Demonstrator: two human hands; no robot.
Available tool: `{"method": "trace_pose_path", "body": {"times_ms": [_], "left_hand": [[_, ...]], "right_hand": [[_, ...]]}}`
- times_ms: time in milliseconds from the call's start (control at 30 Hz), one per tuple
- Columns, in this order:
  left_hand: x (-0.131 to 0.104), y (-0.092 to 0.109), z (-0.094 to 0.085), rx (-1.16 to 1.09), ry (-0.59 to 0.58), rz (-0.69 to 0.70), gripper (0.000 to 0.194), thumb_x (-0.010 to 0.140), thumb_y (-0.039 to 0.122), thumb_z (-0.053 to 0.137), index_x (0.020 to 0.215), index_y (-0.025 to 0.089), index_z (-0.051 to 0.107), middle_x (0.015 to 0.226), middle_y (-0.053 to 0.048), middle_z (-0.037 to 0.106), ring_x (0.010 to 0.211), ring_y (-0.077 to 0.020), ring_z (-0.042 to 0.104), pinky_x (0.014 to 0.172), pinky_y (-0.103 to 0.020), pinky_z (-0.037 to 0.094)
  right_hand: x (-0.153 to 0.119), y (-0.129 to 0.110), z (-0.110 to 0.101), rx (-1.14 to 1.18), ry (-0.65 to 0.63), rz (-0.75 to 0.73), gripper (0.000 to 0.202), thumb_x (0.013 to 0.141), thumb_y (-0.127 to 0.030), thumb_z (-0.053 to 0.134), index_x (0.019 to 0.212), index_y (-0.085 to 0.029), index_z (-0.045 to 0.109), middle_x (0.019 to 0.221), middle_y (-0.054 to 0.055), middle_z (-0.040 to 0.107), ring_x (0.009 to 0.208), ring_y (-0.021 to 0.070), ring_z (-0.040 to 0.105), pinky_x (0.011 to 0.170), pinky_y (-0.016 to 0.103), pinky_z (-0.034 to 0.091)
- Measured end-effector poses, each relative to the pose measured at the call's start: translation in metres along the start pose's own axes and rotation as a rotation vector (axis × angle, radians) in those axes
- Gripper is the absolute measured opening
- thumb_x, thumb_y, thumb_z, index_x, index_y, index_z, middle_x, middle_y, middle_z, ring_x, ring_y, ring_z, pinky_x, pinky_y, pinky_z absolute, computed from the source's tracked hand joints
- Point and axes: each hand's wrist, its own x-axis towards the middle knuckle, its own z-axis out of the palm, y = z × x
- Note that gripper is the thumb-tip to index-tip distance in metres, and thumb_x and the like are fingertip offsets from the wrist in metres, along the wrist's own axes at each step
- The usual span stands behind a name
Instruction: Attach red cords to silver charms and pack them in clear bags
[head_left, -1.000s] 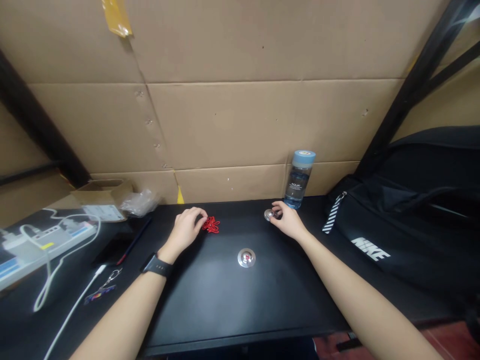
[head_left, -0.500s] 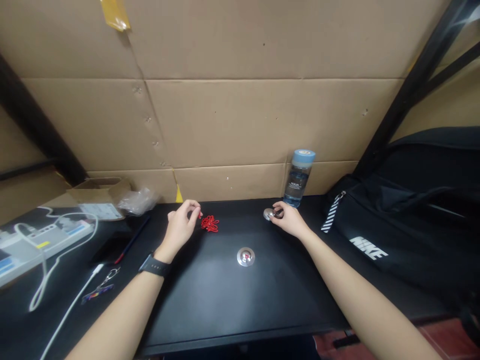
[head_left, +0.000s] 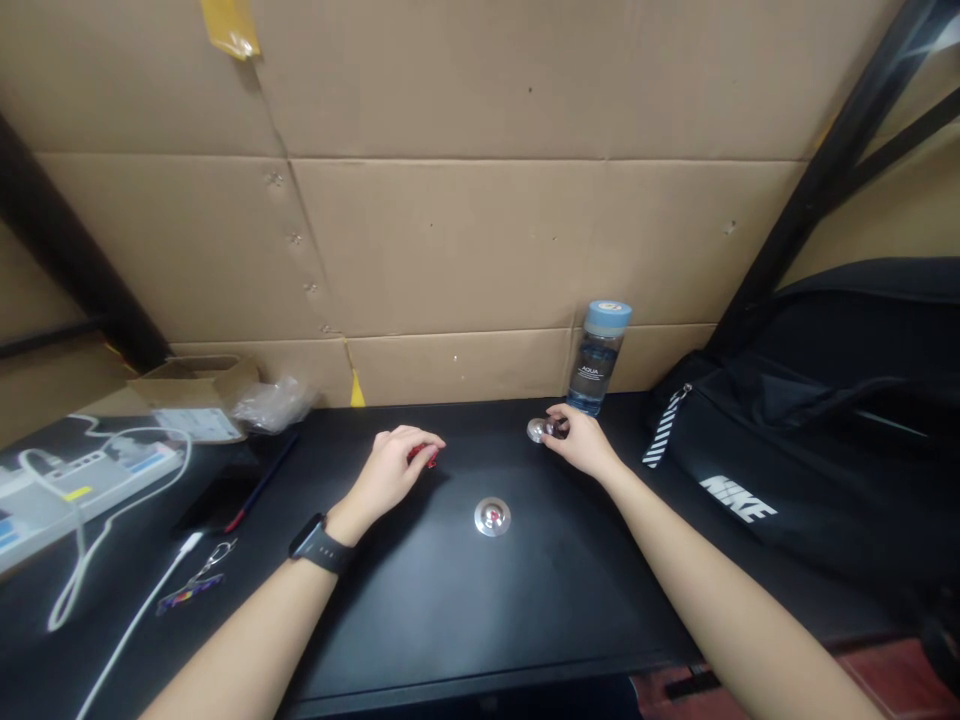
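My left hand (head_left: pixel 394 468) lies curled over a red cord (head_left: pixel 424 457), with thumb and fingers drawn together around it. Only a bit of the cord shows at the fingertips. Farther right, my right hand (head_left: pixel 581 440) pinches a small shiny metal piece (head_left: pixel 537 430) low at the table's back. Fingers hide part of this piece; a darker reddish portion shows beside its silver round end. Between the hands and nearer to me, a round silver metal disc (head_left: pixel 493 517) with a raised middle and a red spot lies flat on the black table (head_left: pixel 480 610).
Behind my right hand stands a blue-capped water bottle (head_left: pixel 598 355). A black bag (head_left: pixel 810 450) fills the right side. At left are a power strip (head_left: pixel 82 490), white cables, a keychain (head_left: pixel 196 585), an open carton (head_left: pixel 196 395) and a clear plastic wrapper (head_left: pixel 276 403). Cardboard (head_left: pixel 465 240) backs the table.
My left hand has moved right, from beside the red cord pile to over it, and its fingers have closed around the cord. My right hand stays almost in place.
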Motion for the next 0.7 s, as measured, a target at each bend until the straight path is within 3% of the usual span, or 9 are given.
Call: {"method": "trace_pose_path", "body": {"times_ms": [100, 300, 500, 700], "left_hand": [[-0.001, 0.000, 0.001, -0.009, 0.001, 0.002, 0.020, 0.101, 0.026, 0.056, 0.104, 0.027, 0.076, 0.099, -0.002, 0.077, 0.095, -0.0201, 0.069, 0.088, -0.035, 0.049], [-0.003, 0.011, 0.004, -0.072, -0.042, 0.068, 0.014, 0.095, 0.024, 0.063, 0.099, 0.026, 0.076, 0.100, -0.002, 0.078, 0.094, -0.0193, 0.070, 0.087, -0.033, 0.051], [-0.005, 0.014, 0.015, -0.030, -0.137, 0.087, 0.015, 0.089, 0.026, 0.076, 0.104, 0.028, 0.074, 0.091, 0.002, 0.080, 0.105, -0.0228, 0.070, 0.102, -0.041, 0.043], [-0.007, 0.008, 0.014, -0.068, -0.260, 0.179, 0.016, 0.088, 0.027, 0.078, 0.104, 0.029, 0.077, 0.105, 0.000, 0.079, 0.113, -0.0220, 0.068, 0.104, -0.034, 0.044]], "right_hand": [[-0.002, -0.009, -0.002, 0.093, 0.026, -0.019, 0.037, 0.077, -0.024, 0.076, 0.113, -0.021, 0.067, 0.110, 0.009, 0.075, 0.088, 0.0227, 0.073, 0.082, 0.037, 0.059], [-0.012, -0.035, 0.000, 0.427, -0.091, -0.052, 0.035, 0.083, -0.029, 0.074, 0.116, -0.022, 0.066, 0.106, 0.008, 0.075, 0.096, 0.0222, 0.075, 0.087, 0.037, 0.061], [-0.020, -0.049, 0.002, 0.469, -0.154, -0.083, 0.041, 0.081, -0.032, 0.078, 0.118, -0.022, 0.065, 0.110, 0.008, 0.074, 0.102, 0.0236, 0.074, 0.085, 0.036, 0.060], [-0.026, -0.057, 0.007, 0.350, -0.223, -0.162, 0.039, 0.081, -0.031, 0.079, 0.117, -0.023, 0.066, 0.106, 0.007, 0.074, 0.096, 0.0219, 0.073, 0.078, 0.034, 0.059]]}}
